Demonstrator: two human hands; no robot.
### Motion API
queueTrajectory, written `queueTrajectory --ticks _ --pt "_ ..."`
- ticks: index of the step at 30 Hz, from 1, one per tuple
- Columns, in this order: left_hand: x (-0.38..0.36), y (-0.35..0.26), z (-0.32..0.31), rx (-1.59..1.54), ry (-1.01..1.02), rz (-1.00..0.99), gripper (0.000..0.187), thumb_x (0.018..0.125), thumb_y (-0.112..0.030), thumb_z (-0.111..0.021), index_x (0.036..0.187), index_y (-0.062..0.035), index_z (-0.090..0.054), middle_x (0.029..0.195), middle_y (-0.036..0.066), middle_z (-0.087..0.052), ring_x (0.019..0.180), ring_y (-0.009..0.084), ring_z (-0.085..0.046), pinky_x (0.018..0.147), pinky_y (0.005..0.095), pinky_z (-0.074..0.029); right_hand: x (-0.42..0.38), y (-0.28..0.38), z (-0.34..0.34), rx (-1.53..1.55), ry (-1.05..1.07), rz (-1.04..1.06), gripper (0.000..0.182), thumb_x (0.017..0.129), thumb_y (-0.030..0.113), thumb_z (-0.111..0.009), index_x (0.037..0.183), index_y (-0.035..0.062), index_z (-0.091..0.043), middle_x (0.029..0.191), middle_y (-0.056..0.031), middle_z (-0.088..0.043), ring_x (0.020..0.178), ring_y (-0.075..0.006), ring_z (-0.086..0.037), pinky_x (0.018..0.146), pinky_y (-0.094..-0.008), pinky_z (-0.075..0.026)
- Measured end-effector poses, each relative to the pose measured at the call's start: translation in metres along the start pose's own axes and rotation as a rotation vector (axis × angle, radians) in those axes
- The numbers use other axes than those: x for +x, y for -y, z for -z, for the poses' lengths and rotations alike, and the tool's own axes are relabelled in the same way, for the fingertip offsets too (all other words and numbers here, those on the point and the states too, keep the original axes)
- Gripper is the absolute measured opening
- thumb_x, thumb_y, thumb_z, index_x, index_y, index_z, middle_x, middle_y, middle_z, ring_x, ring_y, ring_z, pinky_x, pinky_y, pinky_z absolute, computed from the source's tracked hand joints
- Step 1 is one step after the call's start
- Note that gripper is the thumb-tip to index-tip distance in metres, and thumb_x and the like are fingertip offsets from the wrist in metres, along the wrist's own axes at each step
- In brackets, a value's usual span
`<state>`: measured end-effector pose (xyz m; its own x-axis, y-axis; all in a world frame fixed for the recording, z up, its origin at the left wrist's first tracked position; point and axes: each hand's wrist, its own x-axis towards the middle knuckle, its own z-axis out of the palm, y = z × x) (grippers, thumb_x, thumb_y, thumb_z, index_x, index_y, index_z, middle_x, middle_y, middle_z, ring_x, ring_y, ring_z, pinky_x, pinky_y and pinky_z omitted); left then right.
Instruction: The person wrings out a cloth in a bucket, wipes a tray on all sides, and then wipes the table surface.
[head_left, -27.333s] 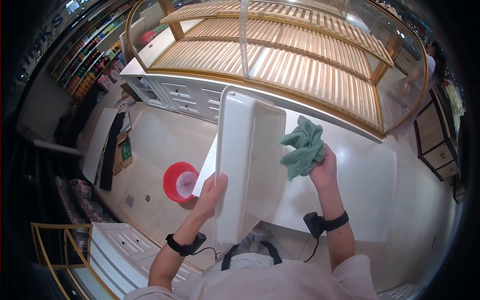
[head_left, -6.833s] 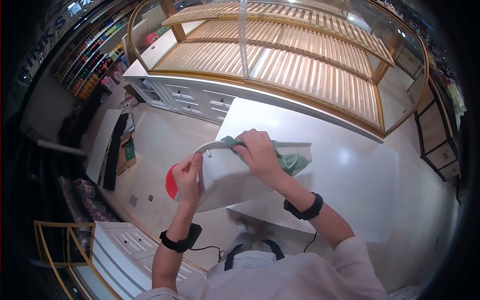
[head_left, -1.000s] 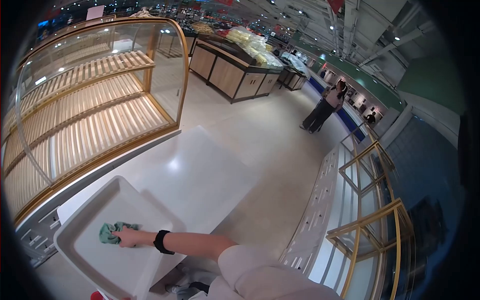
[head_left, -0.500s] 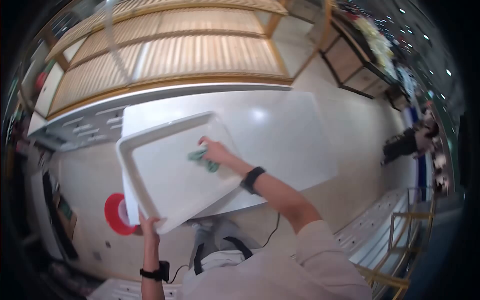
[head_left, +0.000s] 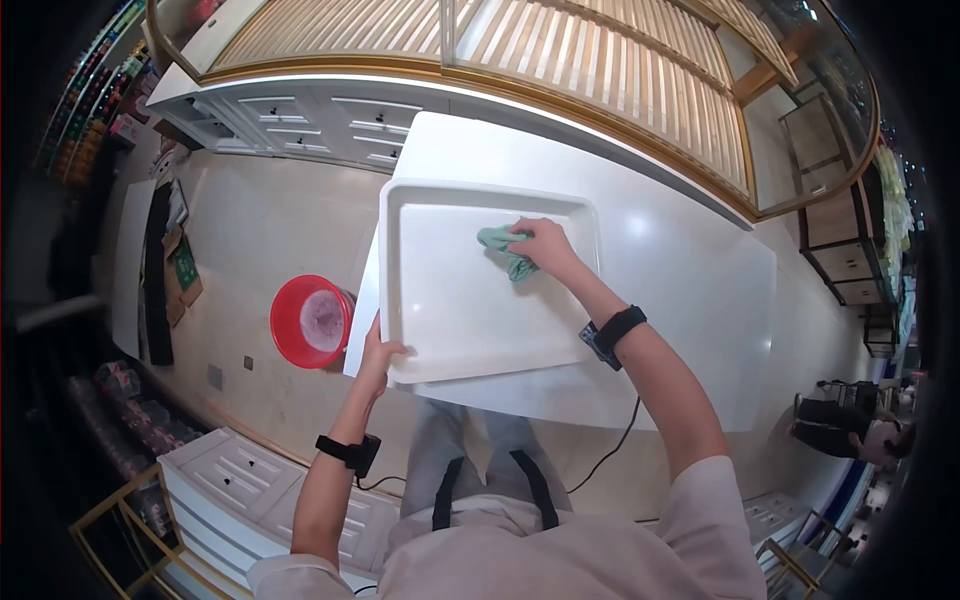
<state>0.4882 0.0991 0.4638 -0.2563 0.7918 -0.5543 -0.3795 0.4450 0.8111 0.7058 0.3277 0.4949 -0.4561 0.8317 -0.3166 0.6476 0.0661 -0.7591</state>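
My left hand (head_left: 378,356) grips the near left corner of a white rectangular tray (head_left: 450,320), its thumb over the rim and its fingers hidden below. Inside the tray, my right hand (head_left: 543,244) pinches a crumpled green cloth (head_left: 519,268) against the floor of the tray, right of the middle and toward the far side. The tray rests at an angle on a white table (head_left: 690,310), its near left corner reaching past the table's edge.
A red bucket (head_left: 284,322) with foamy liquid stands on the floor left of the table. Beyond the table is a white drawer cabinet (head_left: 300,115) under a slatted wooden shelf (head_left: 590,65). Another person (head_left: 835,432) is far off at right.
The camera view has turned, bringing the bucket and cabinet further into sight. My right hand has slid the cloth a little leftward in the tray. My left hand keeps the same corner.
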Motion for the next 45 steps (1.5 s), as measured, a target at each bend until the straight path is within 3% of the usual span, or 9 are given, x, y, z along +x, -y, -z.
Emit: queueTrajectory --ticks 6,11,18,21,27,30,32,37,45 --pt "0.048 0.030 0.033 0.212 -0.104 -0.024 0.053 0.075 0.002 -0.054 0.125 0.0019 -0.040 0.111 0.012 -0.054 0.099 0.0210 -0.055 0.086 0.0313 -0.044 0.066 0.031 -0.075 -0.230 -0.082 0.188 0.023 0.070 0.010 -0.066 0.091 0.0087 -0.058 0.091 -0.0152 -0.052 0.089 -0.0347 -0.054 0.076 -0.0391 -0.046" --pt "0.066 0.058 0.040 0.742 -0.328 -0.468 0.042 0.072 0.003 -0.051 0.113 0.0072 -0.044 0.102 0.022 -0.047 0.098 0.0389 -0.048 0.090 0.0405 -0.038 0.102 0.034 -0.126 -0.369 -0.014 0.306 0.024 0.071 0.009 -0.065 0.093 0.0110 -0.056 0.091 -0.0119 -0.051 0.090 -0.0316 -0.054 0.074 -0.0405 -0.046" --pt "0.075 0.066 0.041 0.729 -0.316 -0.450 0.045 0.073 0.005 -0.048 0.118 0.0070 -0.040 0.106 0.023 -0.047 0.092 0.0424 -0.050 0.082 0.0435 -0.042 0.127 0.016 -0.171 -0.492 -0.099 0.441 0.019 0.069 0.002 -0.061 0.085 0.0109 -0.057 0.086 -0.0093 -0.052 0.085 -0.0288 -0.056 0.063 -0.0400 -0.048" --pt "0.065 0.042 0.025 0.865 -0.374 -0.270 0.057 0.075 0.004 -0.050 0.129 0.0010 -0.033 0.103 0.021 -0.049 0.075 0.0407 -0.055 0.068 0.0446 -0.046 0.129 0.017 -0.170 -0.554 -0.057 0.460 0.018 0.072 0.005 -0.060 0.088 0.0104 -0.055 0.085 -0.0092 -0.051 0.084 -0.0291 -0.055 0.065 -0.0411 -0.046" --pt "0.068 0.041 0.022 1.011 -0.364 -0.375 0.077 0.076 0.003 -0.054 0.142 -0.0110 -0.018 0.095 0.015 -0.053 0.057 0.0318 -0.055 0.047 0.0374 -0.045 0.078 -0.002 -0.185 -0.362 0.092 0.471 0.015 0.068 0.000 -0.057 0.080 0.0075 -0.054 0.080 -0.0112 -0.052 0.079 -0.0310 -0.055 0.064 -0.0408 -0.046" --pt "0.071 0.044 0.023 1.005 -0.387 -0.409 0.076 0.075 0.003 -0.054 0.142 -0.0112 -0.020 0.092 0.013 -0.052 0.055 0.0299 -0.054 0.046 0.0357 -0.045 -0.003 -0.017 -0.197 -0.380 0.255 0.545 0.021 0.065 0.000 -0.059 0.084 0.0082 -0.052 0.083 -0.0095 -0.053 0.084 -0.0290 -0.055 0.066 -0.0403 -0.046" --pt "0.071 0.042 0.026 0.978 -0.336 -0.349 0.078 0.075 0.003 -0.054 0.142 -0.0063 -0.013 0.110 0.018 -0.053 0.062 0.0352 -0.057 0.050 0.0388 -0.046 0.002 -0.019 -0.195 -0.354 0.340 0.441 0.019 0.067 0.002 -0.060 0.083 0.0086 -0.052 0.084 -0.0088 -0.052 0.085 -0.0282 -0.055 0.066 -0.0393 -0.046" --pt "0.071 0.046 0.026 0.948 -0.331 -0.283 0.080 0.076 0.002 -0.052 0.140 0.0012 -0.004 0.127 0.028 -0.043 0.071 0.0423 -0.058 0.057 0.0445 -0.047 0.091 -0.020 -0.163 -0.223 0.027 0.359 0.014 0.070 0.004 -0.060 0.082 0.0069 -0.052 0.085 -0.0108 -0.056 0.085 -0.0318 -0.055 0.067 -0.0414 -0.045" --pt "0.070 0.045 0.022 0.964 -0.369 -0.288 0.080 0.076 0.001 -0.053 0.140 0.0018 -0.005 0.106 0.030 -0.055 0.064 0.0426 -0.057 0.055 0.0448 -0.046 0.089 -0.024 -0.160 -0.220 0.024 0.370 0.014 0.071 0.005 -0.061 0.081 0.0057 -0.051 0.082 -0.0126 -0.056 0.081 -0.0336 -0.055 0.068 -0.0422 -0.044"
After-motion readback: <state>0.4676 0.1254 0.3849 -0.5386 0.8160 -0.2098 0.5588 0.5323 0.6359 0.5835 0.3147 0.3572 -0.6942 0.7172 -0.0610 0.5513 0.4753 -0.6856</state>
